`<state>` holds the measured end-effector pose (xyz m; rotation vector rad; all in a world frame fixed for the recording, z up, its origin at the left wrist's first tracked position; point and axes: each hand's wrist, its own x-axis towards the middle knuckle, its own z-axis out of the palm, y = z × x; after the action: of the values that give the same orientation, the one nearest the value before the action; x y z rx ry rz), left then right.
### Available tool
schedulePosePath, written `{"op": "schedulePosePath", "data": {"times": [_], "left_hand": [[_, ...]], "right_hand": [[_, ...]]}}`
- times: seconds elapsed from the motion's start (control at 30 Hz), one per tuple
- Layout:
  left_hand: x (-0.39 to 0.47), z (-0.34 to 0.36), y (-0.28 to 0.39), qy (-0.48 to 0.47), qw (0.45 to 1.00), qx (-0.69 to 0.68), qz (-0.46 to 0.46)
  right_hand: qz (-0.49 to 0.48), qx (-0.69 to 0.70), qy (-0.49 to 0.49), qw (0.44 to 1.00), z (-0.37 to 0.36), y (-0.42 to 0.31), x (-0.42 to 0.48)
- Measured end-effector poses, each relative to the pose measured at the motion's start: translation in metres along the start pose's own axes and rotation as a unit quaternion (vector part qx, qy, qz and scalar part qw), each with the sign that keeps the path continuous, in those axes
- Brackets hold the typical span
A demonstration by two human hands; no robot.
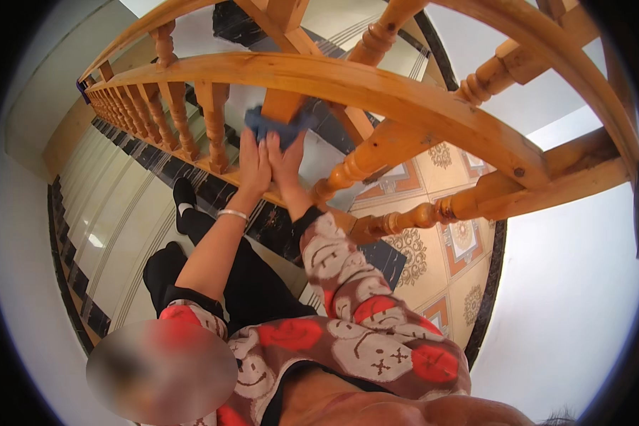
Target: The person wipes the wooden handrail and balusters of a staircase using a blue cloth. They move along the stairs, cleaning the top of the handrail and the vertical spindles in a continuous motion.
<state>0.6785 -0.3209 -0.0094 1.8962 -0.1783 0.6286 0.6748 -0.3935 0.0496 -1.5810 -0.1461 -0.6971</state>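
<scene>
A blue cloth [280,129] is pressed around a square wooden baluster [285,105], just under the wooden handrail [319,80]. My left hand [254,162] holds the cloth from the near side, its fingers pointing up along the post. Close beside it, my right hand [287,158] grips the same cloth at its right part. The two hands nearly touch at the thumbs. Folds of cloth and the post hide some fingertips. A pale bracelet [233,214] circles my left wrist.
Turned balusters [216,128] line the railing down to the left. Pale stair treads with black edging [133,213] descend beside my feet, one shoe [183,193] near the railing's base. Other turned balusters [351,160] stand close on the right, above a patterned tile floor [447,197].
</scene>
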Motion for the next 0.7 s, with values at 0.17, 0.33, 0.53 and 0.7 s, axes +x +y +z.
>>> {"op": "schedulePosePath", "data": {"times": [0.17, 0.33, 0.53, 0.7], "left_hand": [[-0.026, -0.019, -0.016, -0.123, 0.987, 0.012, -0.104], [-0.052, -0.043, -0.034, -0.063, 0.949, -0.174, -0.254], [-0.042, -0.134, 0.061, 0.032, 0.874, -0.442, -0.201], [0.014, -0.128, 0.127, 0.073, 0.964, -0.254, 0.041]], "right_hand": [[0.086, -0.231, -0.051, 0.968, -0.023, 0.052, -0.041], [0.102, -0.189, -0.125, 0.969, -0.031, 0.054, -0.116], [0.041, -0.026, -0.206, 0.977, -0.010, -0.079, -0.076], [0.006, 0.043, -0.342, 0.939, -0.029, -0.184, -0.002]]}}
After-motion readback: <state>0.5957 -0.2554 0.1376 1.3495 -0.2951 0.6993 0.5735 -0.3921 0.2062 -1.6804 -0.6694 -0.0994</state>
